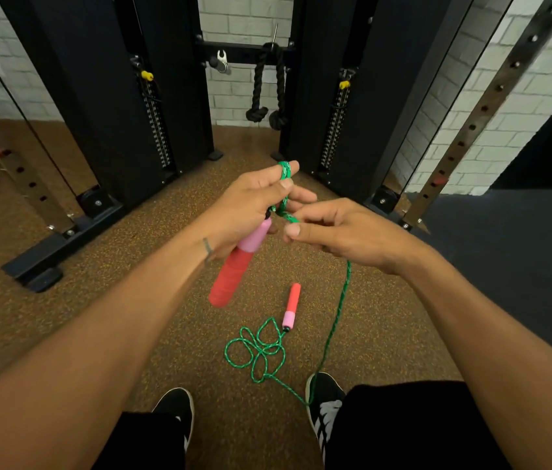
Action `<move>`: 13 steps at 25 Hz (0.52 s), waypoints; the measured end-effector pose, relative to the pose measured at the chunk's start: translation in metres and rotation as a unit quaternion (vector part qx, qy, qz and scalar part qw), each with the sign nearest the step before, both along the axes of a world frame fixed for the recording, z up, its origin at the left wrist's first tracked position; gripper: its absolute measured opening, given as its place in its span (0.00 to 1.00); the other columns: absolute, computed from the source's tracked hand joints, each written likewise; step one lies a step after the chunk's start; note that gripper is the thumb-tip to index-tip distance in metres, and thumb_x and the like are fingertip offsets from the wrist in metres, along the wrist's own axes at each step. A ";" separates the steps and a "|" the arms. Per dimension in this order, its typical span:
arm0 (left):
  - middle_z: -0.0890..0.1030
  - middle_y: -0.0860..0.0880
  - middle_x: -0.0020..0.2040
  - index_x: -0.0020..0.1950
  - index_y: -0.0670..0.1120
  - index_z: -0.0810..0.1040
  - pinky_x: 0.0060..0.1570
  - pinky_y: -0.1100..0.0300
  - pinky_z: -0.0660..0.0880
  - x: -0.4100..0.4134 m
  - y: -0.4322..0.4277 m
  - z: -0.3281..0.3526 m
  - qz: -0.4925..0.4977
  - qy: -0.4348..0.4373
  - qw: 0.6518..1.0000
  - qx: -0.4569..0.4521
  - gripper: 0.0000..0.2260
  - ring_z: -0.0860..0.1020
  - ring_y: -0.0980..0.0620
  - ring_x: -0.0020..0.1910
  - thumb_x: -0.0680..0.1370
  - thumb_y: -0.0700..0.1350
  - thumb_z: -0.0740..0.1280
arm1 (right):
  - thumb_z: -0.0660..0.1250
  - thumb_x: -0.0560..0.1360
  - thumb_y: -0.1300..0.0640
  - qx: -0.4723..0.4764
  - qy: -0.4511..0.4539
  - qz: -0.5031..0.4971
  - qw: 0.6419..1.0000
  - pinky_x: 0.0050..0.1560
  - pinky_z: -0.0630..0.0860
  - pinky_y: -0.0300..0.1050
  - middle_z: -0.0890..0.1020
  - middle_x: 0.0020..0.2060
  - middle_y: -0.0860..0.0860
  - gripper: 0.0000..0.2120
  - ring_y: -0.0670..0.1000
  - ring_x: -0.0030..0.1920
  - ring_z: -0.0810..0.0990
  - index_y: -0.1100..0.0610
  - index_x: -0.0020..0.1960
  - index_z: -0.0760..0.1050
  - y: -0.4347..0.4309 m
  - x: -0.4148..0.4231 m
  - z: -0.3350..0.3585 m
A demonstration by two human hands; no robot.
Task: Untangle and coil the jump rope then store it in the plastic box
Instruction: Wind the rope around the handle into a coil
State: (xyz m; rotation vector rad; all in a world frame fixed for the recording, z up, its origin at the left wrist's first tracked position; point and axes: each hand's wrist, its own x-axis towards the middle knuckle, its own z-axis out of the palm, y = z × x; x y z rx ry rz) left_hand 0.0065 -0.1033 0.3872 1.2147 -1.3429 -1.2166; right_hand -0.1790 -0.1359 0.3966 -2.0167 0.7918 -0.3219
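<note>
At centre frame, the left hand (251,205) grips one handle (237,266) and loops rope (332,330) over a finger. The right hand (342,232), nearer, pinches the rope. Slack trails toward 6 o'clock; tangle (257,351) remains.

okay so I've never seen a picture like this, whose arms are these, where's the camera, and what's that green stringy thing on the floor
The camera sits on a person's head and looks down, so the two arms reaching forward are that person's own. The black shoes at the bottom are their feet.

The left hand grips one red and pink handle of a jump rope, with the green rope looped over its fingers. The right hand pinches the rope just beside it.

From there the rope hangs down to the speckled brown floor, where the rest lies in a loose tangle that ends at the second handle.

Behind stand black gym machines against a white brick wall. No plastic box is in view.
</note>
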 end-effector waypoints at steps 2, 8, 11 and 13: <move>0.78 0.62 0.63 0.64 0.49 0.79 0.36 0.58 0.75 0.002 0.002 -0.002 -0.005 -0.054 0.998 0.008 0.13 0.81 0.53 0.45 0.83 0.48 0.60 | 0.65 0.81 0.56 -0.003 -0.048 -0.007 0.999 0.32 0.66 0.29 0.76 0.31 0.37 0.10 0.35 0.29 0.71 0.62 0.50 0.81 0.001 -0.007 0.009; 0.86 0.45 0.54 0.67 0.48 0.74 0.30 0.61 0.73 -0.012 0.016 0.006 -0.148 0.018 0.986 0.077 0.14 0.83 0.52 0.50 0.84 0.46 0.56 | 0.60 0.83 0.60 -0.050 -0.199 -0.099 0.974 0.29 0.67 0.27 0.77 0.33 0.39 0.06 0.36 0.26 0.73 0.59 0.49 0.73 -0.015 -0.018 0.011; 0.86 0.46 0.53 0.68 0.50 0.75 0.29 0.65 0.72 -0.011 0.017 0.010 -0.195 0.021 0.979 0.058 0.16 0.81 0.57 0.46 0.80 0.48 0.59 | 0.61 0.83 0.57 -0.043 -0.220 -0.108 0.969 0.29 0.62 0.32 0.72 0.28 0.38 0.08 0.39 0.26 0.66 0.52 0.46 0.74 -0.026 -0.020 0.004; 0.86 0.47 0.52 0.68 0.50 0.75 0.29 0.66 0.72 -0.010 0.016 0.009 -0.199 0.023 0.978 0.056 0.17 0.81 0.57 0.45 0.80 0.47 0.60 | 0.62 0.82 0.53 -0.021 -0.220 -0.115 0.968 0.28 0.58 0.38 0.71 0.28 0.40 0.09 0.43 0.27 0.61 0.48 0.45 0.76 -0.032 -0.021 -0.002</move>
